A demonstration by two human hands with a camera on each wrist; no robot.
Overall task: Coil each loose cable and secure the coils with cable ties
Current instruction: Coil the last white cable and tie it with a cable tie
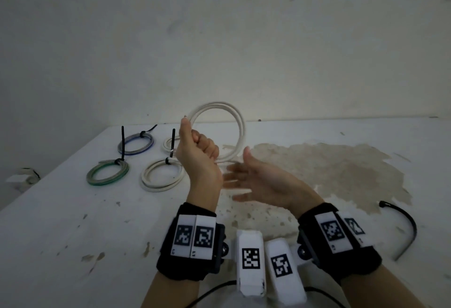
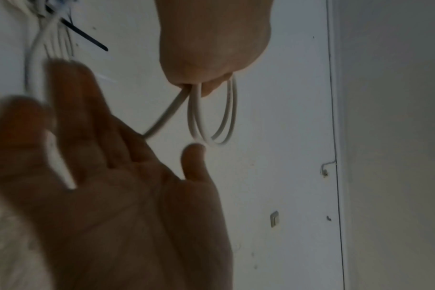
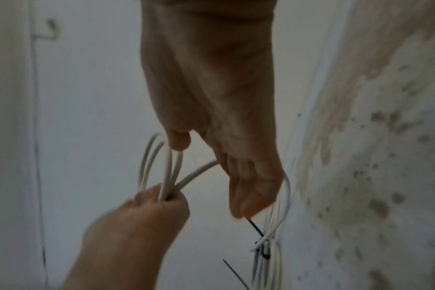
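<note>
Left hand (image 1: 199, 151) fist-grips the raised round white plastic-sheathed cable coil (image 1: 219, 131) at its lower-left arc, right hand (image 1: 258, 180) flat-fingered and empty just right of that grip; advise feeding the trailing tail into the fist without slackening, loops kept equal.

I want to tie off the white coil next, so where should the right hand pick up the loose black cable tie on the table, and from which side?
Grip the black cable tie near the middle of its arc, coming down from above with the right hand. It lies alone on the table, right of that hand, curved, so thumb and finger can pinch across the strip.
</note>
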